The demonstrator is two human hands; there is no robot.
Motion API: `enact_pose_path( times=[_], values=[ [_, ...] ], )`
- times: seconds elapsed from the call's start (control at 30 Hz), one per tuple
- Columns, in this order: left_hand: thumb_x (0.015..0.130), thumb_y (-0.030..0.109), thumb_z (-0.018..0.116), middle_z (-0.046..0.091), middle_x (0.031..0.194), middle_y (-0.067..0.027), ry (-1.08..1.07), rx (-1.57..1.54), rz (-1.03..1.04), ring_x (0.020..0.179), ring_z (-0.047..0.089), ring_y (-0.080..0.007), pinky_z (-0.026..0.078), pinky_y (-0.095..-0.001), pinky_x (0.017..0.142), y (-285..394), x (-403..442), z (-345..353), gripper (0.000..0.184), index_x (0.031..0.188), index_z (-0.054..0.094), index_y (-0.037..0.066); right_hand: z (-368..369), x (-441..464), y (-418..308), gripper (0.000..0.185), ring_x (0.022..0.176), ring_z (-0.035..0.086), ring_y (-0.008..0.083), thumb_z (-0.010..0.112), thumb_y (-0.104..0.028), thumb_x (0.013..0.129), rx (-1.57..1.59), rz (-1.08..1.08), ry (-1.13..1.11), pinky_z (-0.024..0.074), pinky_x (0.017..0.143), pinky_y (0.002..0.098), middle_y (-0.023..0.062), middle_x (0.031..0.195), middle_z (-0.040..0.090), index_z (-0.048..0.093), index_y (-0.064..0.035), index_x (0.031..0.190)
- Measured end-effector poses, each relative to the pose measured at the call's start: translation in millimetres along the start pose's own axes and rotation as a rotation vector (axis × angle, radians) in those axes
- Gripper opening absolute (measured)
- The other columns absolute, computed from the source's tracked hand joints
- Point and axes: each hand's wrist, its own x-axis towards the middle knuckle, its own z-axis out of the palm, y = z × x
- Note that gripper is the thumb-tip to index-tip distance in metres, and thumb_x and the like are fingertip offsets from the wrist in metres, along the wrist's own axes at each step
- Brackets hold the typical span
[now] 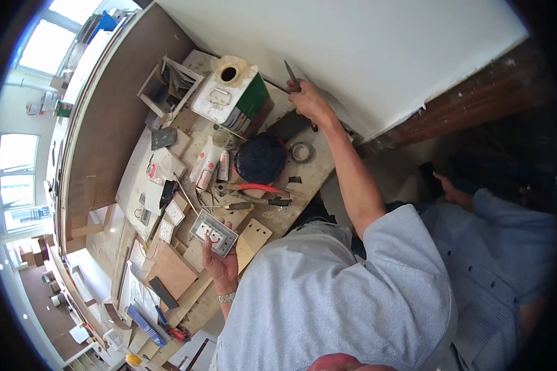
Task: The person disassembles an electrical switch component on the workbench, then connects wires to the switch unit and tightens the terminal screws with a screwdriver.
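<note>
My left hand (221, 264) grips a grey rectangular electrical socket box (214, 234) over the bench, its inner side with white parts and short red wires facing up. A thumb or finger lies across its face. My right hand (308, 101) is stretched out near the wall, closed around a tool with a dark pointed blade (290, 72); its exact kind is unclear. Close to that hand are a large green and white metal can (232, 99) and a roll of tape (301, 153). Red-handled pliers (254, 187) and a yellow-black screwdriver (240, 206) lie between my hands.
On the cluttered workbench (319, 164) sit a dark round object (260, 159), tubes (205, 166), white socket plates (174, 212) and wood pieces (172, 272). A white wall (365, 55) borders it. Beside me another person (495, 247) holds a dark phone-like object (431, 179).
</note>
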Motion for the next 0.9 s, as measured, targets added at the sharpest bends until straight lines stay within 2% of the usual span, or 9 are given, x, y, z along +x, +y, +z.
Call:
enact_pose_path(
  times=[0.1,0.17,0.33,0.43,0.5,0.57,0.73,0.8,0.9],
  values=[
    [0.101,0.025,0.069,0.061,0.144,-0.0180,0.042,-0.032,0.008,0.131,0.063,-0.0407,0.058,-0.0531,0.105,-3.2,-0.4,-5.9,0.065,0.158,0.043,0.011,21.9,29.3,0.9,0.040,0.106,0.072,0.0372,0.057,-0.008,0.092,0.067,0.177,-0.091,0.0528,0.089,0.0462,0.0244,0.104,0.074,0.065,0.0067,0.128],
    [0.101,0.026,0.070,0.061,0.144,-0.0172,0.037,-0.044,0.012,0.131,0.063,-0.0406,0.058,-0.0528,0.104,-2.4,-2.2,-9.4,0.065,0.158,0.043,0.011,28.8,36.2,14.6,0.036,0.098,0.074,0.0325,0.058,-0.011,0.094,-0.122,0.058,-0.063,0.0535,0.084,0.0439,0.0223,0.104,0.075,0.066,0.0078,0.124],
    [0.101,0.027,0.069,0.064,0.142,-0.0191,0.058,-0.086,0.051,0.131,0.065,-0.0380,0.060,-0.0527,0.103,-4.4,-2.6,-15.4,0.057,0.151,0.049,0.009,15.9,-65.2,-68.4,0.039,0.104,0.073,0.0302,0.059,-0.019,0.099,0.073,-0.077,0.046,0.0549,0.093,0.0399,0.0218,0.107,0.075,0.065,0.0061,0.129],
    [0.102,0.029,0.069,0.064,0.141,-0.0202,0.086,-0.081,0.052,0.130,0.065,-0.0377,0.061,-0.0523,0.103,-9.3,0.0,-14.8,0.058,0.152,0.049,0.009,29.9,-88.4,-130.3,0.042,0.108,0.073,0.0321,0.058,-0.022,0.101,0.209,-0.181,-0.059,0.0543,0.098,0.0395,0.0230,0.110,0.075,0.064,0.0053,0.132],
    [0.102,0.029,0.069,0.064,0.142,-0.0205,0.093,-0.055,0.028,0.129,0.065,-0.0377,0.060,-0.0522,0.103,-9.9,-1.4,-11.1,0.058,0.152,0.048,0.009,52.5,-65.3,-155.3,0.044,0.109,0.073,0.0340,0.058,-0.023,0.101,0.087,-0.355,-0.139,0.0547,0.097,0.0397,0.0253,0.110,0.075,0.062,0.0056,0.134],
    [0.102,0.029,0.069,0.063,0.143,-0.0203,0.039,-0.046,0.030,0.130,0.065,-0.0379,0.060,-0.0519,0.103,-9.8,-1.0,-4.0,0.059,0.153,0.048,0.009,62.5,-47.5,-200.5,0.048,0.088,0.070,0.0213,0.062,-0.025,0.100,-0.117,-0.226,-0.262,0.0551,0.081,0.0388,0.0143,0.105,0.074,0.059,0.0053,0.137],
    [0.102,0.027,0.068,0.061,0.146,-0.0202,0.004,-0.085,0.038,0.130,0.064,-0.0397,0.058,-0.0524,0.105,-6.6,-0.1,-9.6,0.063,0.157,0.044,0.012,97.6,-67.7,-193.2,0.049,0.077,0.066,0.0158,0.067,-0.028,0.099,-0.038,-0.428,-0.363,0.0533,0.071,0.0344,0.0064,0.093,0.067,0.059,0.0027,0.137],
    [0.101,0.026,0.068,0.061,0.146,-0.0202,0.037,-0.151,0.057,0.129,0.064,-0.0411,0.057,-0.0533,0.107,-6.8,1.8,-14.8,0.065,0.159,0.042,0.015,89.2,-113.1,-185.8,0.047,0.072,0.067,0.0218,0.070,-0.029,0.098,0.165,-0.238,-0.723,0.0559,0.072,0.0370,0.0080,0.093,0.068,0.060,0.0011,0.132],
    [0.101,0.025,0.067,0.059,0.148,-0.0207,0.061,-0.189,0.049,0.135,0.061,-0.0428,0.050,-0.0551,0.115,-3.0,2.3,-33.6,0.066,0.160,0.040,0.013,98.3,-164.7,-138.0,0.049,0.065,0.055,0.0069,0.078,-0.030,0.095,0.239,0.151,-1.023,0.0463,0.058,0.0257,0.0017,0.093,0.063,0.061,-0.0031,0.133]
  ],
)
